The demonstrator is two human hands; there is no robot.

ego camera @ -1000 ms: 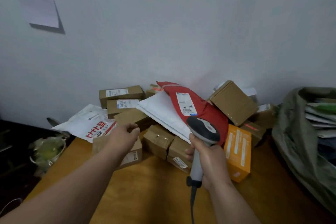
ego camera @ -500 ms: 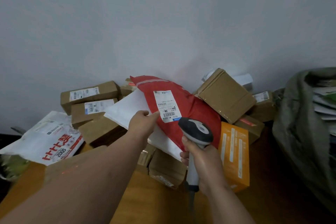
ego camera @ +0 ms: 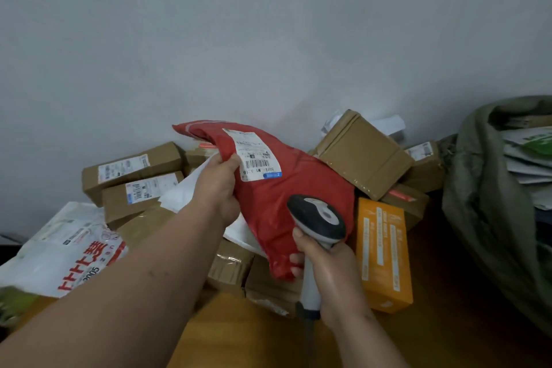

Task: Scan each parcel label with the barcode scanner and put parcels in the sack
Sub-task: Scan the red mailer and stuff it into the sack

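My left hand (ego camera: 218, 188) grips the left edge of a red soft parcel (ego camera: 286, 197), thumb on its face beside the white barcode label (ego camera: 254, 155). The parcel is lifted off the pile, label facing me. My right hand (ego camera: 328, 272) holds the grey-and-white barcode scanner (ego camera: 316, 218) by its handle, its head just below the label and over the parcel's lower half. The green sack (ego camera: 484, 197) stands open at the right with several parcels inside.
A heap of parcels lies against the wall on the wooden table (ego camera: 248, 334): brown boxes (ego camera: 364, 152) (ego camera: 131, 167), an orange box (ego camera: 382, 254), a white mailer (ego camera: 185, 191) and a white printed bag (ego camera: 62, 248) at the left.
My left hand left a brown box at the pile's front, reached to the red parcel, took its edge and lifted it. The scanner hand stayed beneath it. The view shifted left to right.
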